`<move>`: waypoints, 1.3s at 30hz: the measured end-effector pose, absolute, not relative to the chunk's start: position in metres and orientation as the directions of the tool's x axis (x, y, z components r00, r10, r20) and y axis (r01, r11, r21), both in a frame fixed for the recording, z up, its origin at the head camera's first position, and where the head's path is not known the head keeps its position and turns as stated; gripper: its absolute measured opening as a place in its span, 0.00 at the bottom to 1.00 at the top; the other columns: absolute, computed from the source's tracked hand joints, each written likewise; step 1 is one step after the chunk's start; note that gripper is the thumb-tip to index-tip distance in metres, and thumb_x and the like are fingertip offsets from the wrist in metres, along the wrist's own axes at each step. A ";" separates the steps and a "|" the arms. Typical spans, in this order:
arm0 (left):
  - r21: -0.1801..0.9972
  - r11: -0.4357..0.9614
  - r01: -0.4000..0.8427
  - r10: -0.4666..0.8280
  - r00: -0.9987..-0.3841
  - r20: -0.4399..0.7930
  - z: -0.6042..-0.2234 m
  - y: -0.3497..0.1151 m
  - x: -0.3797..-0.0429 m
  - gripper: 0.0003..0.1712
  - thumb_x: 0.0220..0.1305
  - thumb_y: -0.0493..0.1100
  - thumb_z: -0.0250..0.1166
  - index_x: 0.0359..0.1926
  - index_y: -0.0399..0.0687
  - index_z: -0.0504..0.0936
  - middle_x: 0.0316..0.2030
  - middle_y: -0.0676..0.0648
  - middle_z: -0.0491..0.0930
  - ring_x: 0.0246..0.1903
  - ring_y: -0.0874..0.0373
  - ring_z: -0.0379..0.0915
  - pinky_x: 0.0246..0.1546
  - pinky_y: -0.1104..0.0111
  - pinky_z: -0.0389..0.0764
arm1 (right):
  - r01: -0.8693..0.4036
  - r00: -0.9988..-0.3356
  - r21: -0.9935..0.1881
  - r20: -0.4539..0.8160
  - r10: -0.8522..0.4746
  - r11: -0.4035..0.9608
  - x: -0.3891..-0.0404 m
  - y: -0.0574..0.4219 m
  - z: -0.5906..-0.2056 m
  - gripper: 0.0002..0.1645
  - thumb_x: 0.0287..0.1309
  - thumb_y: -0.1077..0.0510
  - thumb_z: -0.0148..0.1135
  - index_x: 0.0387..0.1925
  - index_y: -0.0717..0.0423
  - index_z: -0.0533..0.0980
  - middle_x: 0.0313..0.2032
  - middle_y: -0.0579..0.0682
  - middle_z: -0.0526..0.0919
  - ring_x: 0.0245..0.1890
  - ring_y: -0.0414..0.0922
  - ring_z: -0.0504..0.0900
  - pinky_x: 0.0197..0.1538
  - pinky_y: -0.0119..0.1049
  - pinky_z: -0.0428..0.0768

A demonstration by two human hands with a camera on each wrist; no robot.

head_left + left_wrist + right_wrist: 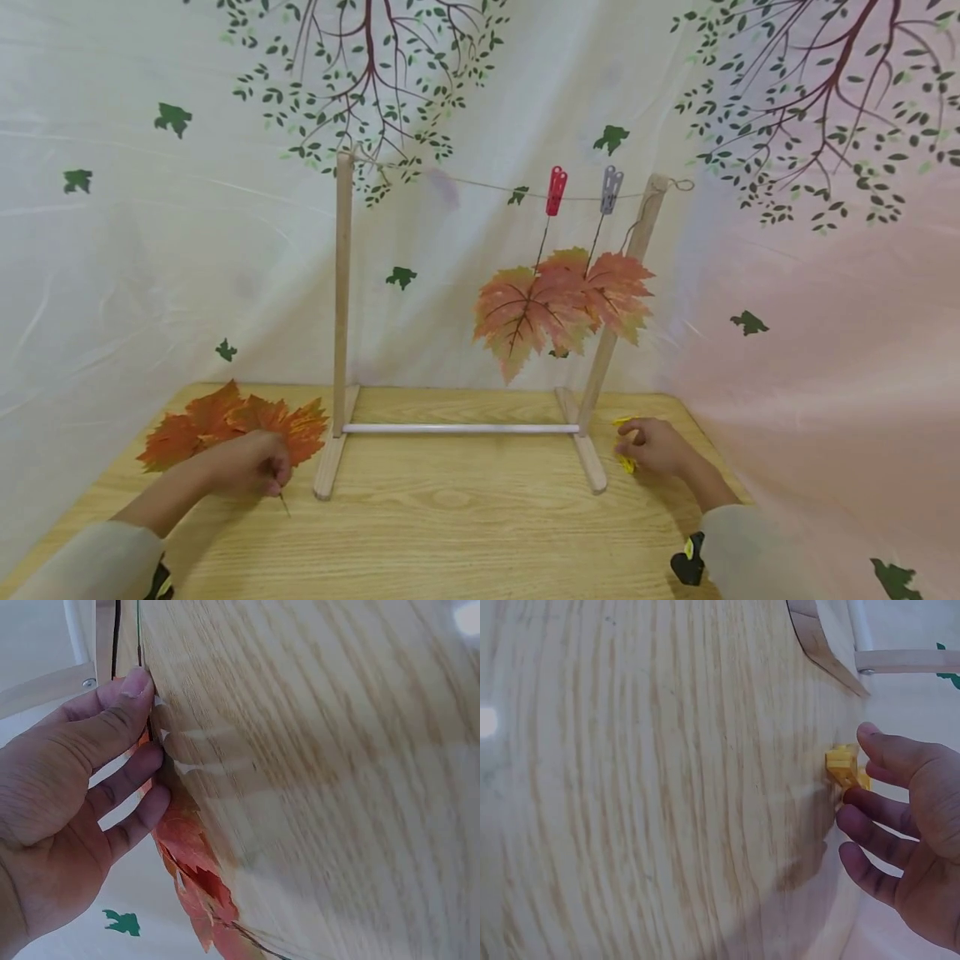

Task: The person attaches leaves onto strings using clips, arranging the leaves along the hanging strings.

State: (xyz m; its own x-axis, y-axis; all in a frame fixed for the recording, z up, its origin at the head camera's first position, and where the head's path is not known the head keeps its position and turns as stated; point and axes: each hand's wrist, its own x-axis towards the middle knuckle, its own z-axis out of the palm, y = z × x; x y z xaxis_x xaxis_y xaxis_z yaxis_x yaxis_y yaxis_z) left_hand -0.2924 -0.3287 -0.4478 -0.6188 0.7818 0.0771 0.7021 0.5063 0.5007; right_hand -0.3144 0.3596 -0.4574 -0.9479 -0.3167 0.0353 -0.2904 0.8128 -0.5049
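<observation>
My left hand (251,465) pinches a thin stem (284,503) of an orange maple leaf between thumb and fingers, low over the table's left side. Beneath and behind that hand lie several orange artificial maple leaves (176,440); in the left wrist view the red-orange leaves (196,847) show past the fingertips. On the right, my right hand (660,450) is at the yellow clothespins (627,463), its thumb and fingers spread around them. The right wrist view has a yellow clothespin (843,763) beside the fingertips; whether they touch it I cannot tell.
A wooden frame with a left post (342,292), a white crossbar (461,428) and a string (487,185) stands on the table (450,533). A red clothespin (556,193) and a grey clothespin (610,196) hold hanging maple leaves (525,312). Behind is a printed curtain (247,208).
</observation>
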 end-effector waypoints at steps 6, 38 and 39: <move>0.505 0.411 0.759 0.832 -0.539 0.132 -0.448 -0.326 -0.295 0.16 0.54 0.24 0.70 0.24 0.49 0.79 0.22 0.55 0.72 0.27 0.69 0.63 0.25 0.72 0.67 | -0.255 -0.964 -0.455 0.047 -0.263 0.853 -0.314 0.354 -0.455 0.26 0.61 0.51 0.73 0.52 0.68 0.80 0.30 0.50 0.86 0.29 0.42 0.82 0.33 0.41 0.82; 0.458 0.459 0.761 0.744 -0.611 0.271 -0.438 -0.321 -0.286 0.03 0.68 0.37 0.69 0.39 0.50 0.84 0.36 0.61 0.80 0.35 0.71 0.74 0.31 0.70 0.79 | -0.259 -0.959 -0.502 0.032 -0.281 0.825 -0.305 0.361 -0.454 0.18 0.63 0.59 0.69 0.48 0.70 0.82 0.39 0.55 0.85 0.41 0.53 0.83 0.42 0.48 0.84; 0.455 0.451 0.768 0.743 -0.605 0.284 -0.437 -0.321 -0.285 0.03 0.68 0.36 0.69 0.39 0.50 0.85 0.36 0.61 0.80 0.35 0.70 0.74 0.31 0.70 0.79 | -0.266 -0.957 -0.503 0.035 -0.288 0.822 -0.305 0.361 -0.454 0.19 0.63 0.60 0.69 0.49 0.71 0.81 0.39 0.56 0.85 0.40 0.53 0.84 0.40 0.47 0.84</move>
State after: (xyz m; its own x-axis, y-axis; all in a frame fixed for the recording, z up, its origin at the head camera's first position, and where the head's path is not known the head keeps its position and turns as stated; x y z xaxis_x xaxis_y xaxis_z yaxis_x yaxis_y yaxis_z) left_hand -0.2850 -0.3207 -0.4366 -0.6053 0.7434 0.2843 0.7677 0.4511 0.4550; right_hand -0.3049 0.3609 -0.4541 -0.9571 -0.2875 0.0352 -0.2655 0.8223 -0.5033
